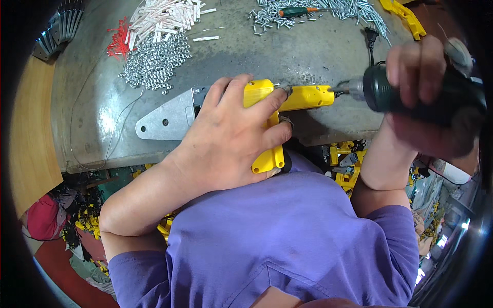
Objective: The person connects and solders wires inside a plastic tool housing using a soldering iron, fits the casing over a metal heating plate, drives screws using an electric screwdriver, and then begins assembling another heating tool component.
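One stained grey tabletop (pixel 231 59), scattered yellow parts (pixel 351 179) below; left hand (pixel 231 123) clamped on yellow plastic handle (pixel 258 91), right hand (pixel 417 66) on dark-green drill (pixel 380 90).

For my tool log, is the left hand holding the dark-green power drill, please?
No, the right hand grips that dark-green power drill.

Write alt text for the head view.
Left hand holds a yellow part at the edge of a bench; right hand grips a dark power drill pointed toward it. A grey metal plate juts left; silver nuts, screws and white strips lie beyond.
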`<control>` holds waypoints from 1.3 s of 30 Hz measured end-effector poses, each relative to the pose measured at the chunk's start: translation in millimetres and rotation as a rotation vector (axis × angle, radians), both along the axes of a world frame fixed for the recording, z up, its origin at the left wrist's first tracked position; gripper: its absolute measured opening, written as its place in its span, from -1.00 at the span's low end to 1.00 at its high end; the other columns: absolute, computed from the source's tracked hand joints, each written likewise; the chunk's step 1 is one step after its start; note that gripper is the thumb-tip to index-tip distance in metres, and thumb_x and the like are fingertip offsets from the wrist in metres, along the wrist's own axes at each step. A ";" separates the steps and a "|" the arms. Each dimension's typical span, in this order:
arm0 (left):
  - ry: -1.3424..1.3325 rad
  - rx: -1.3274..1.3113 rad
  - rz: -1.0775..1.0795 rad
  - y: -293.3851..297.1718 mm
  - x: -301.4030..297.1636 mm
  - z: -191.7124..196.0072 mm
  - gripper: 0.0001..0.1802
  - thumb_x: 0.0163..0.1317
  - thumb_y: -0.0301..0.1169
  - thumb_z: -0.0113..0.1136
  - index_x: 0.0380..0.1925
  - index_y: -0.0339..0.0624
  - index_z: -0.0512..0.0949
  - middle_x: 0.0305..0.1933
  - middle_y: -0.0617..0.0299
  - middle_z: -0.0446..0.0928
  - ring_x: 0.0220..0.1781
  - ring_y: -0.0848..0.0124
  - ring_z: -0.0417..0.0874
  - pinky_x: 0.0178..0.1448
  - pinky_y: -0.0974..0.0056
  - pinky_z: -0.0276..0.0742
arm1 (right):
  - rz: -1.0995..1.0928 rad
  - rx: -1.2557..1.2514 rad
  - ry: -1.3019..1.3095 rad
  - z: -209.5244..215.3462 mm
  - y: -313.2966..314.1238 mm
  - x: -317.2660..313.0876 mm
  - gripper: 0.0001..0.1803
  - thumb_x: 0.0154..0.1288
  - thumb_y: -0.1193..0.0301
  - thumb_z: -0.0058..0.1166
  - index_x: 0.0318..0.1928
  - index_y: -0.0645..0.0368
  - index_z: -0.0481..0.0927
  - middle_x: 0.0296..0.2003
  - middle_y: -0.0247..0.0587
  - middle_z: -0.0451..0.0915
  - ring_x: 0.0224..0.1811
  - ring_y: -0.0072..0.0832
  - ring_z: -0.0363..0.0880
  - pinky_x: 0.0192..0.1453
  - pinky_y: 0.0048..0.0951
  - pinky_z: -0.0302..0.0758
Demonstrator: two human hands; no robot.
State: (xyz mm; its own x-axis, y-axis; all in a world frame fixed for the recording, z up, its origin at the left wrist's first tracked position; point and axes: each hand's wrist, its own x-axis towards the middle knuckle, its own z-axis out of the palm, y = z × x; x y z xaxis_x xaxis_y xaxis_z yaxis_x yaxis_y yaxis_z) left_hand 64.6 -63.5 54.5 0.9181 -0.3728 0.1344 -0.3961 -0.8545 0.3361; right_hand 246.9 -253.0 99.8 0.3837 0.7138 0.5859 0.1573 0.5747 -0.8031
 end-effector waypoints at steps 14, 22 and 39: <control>-0.044 -0.016 0.041 -2.9 -2.5 -9.3 -0.46 -0.21 0.05 0.30 -0.18 0.14 0.52 0.21 0.12 0.36 0.16 -0.13 0.32 0.19 -0.15 0.29 | 0.223 -0.040 -0.010 -26.3 30.6 8.7 -0.43 0.23 -0.05 0.04 0.01 0.14 0.36 -0.46 -0.40 0.39 -0.54 -0.62 0.36 -0.34 -0.52 0.31; -0.067 -0.018 0.116 -7.5 15.8 -15.0 -0.42 -0.18 -0.01 0.39 -0.11 0.12 0.50 0.22 0.11 0.32 0.14 -0.13 0.36 0.21 -0.13 0.30 | 0.338 0.032 -0.197 24.9 -10.8 41.7 -0.71 0.19 0.16 0.17 -0.14 -0.07 0.46 -0.46 -0.52 0.46 -0.52 -0.62 0.42 -0.14 -0.54 0.26; -0.204 -0.017 0.102 -5.5 21.9 -28.2 -0.29 -0.20 -0.04 0.46 0.02 0.09 0.45 0.24 0.11 0.33 0.13 -0.04 0.39 0.18 -0.09 0.36 | 0.077 -0.063 0.071 -15.1 24.7 -83.7 -0.47 0.02 0.20 0.44 -0.11 0.18 0.46 -0.59 -0.17 0.52 -0.56 -0.41 0.54 -0.44 -0.41 0.54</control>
State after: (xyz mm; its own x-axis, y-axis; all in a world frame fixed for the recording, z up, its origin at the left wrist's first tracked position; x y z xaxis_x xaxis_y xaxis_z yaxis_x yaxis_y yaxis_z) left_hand 86.5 -69.0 26.3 0.9043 -0.2751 0.3265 -0.3687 -0.8887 0.2725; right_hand 163.2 -228.3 84.7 0.3656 0.7773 0.5120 0.0561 0.5307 -0.8457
